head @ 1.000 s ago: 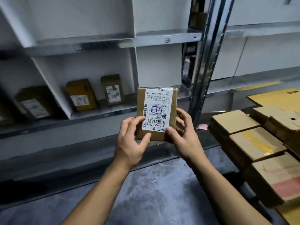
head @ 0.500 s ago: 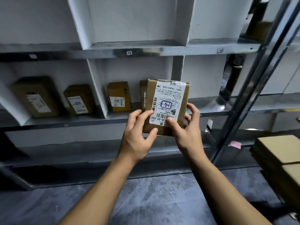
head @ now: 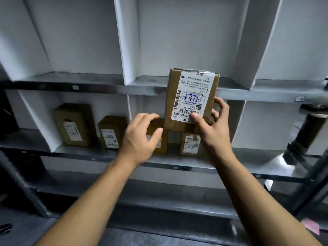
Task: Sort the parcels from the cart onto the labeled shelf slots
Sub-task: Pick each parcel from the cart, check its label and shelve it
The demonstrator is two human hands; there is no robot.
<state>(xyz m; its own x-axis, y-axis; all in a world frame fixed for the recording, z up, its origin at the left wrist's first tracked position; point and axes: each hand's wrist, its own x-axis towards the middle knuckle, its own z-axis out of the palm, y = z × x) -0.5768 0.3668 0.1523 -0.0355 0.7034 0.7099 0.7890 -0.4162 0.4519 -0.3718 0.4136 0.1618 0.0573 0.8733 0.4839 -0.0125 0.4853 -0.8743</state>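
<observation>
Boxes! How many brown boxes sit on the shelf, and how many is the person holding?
Held parcel, gripped by the right hand: 1
Boxes on the shelf: 4 (tall box, second box, half-hidden box behind the left hand, fourth box)
Total: 5

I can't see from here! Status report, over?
Right hand grips parcel, held up at upper shelf. Left hand free. Other parcels on lower shelf, not blocking.

Your light is dim and cool; the shelf (head: 92, 82) bows toward the edges, glare flashes at its lower right, bottom corners go dark and soft.
</observation>
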